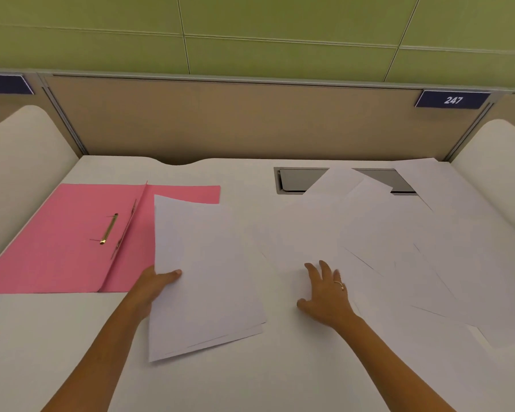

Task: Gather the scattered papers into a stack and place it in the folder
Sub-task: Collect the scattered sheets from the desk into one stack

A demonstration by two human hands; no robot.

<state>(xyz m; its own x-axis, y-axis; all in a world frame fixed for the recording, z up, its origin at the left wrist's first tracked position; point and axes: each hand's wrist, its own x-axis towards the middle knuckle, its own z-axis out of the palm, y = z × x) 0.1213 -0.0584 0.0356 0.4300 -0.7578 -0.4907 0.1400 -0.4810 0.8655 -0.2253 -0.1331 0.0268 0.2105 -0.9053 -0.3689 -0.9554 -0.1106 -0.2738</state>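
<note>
White desk [250,382]: left hand [152,285] pinches stack [202,278]; right hand [327,295] splayed on half-hidden papers [399,233].

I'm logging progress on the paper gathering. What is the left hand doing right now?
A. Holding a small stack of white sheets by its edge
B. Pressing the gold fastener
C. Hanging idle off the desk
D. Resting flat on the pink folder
A: the left hand grips the stack of white sheets at its left edge, thumb on top, beside the open pink folder.

- Both forearms are bare — no sleeves, no watch or bracelet in view.
- The right hand [327,295] wears a thin gold ring [339,284] on one finger.
- The left hand [155,285] wears nothing that shows.
</note>
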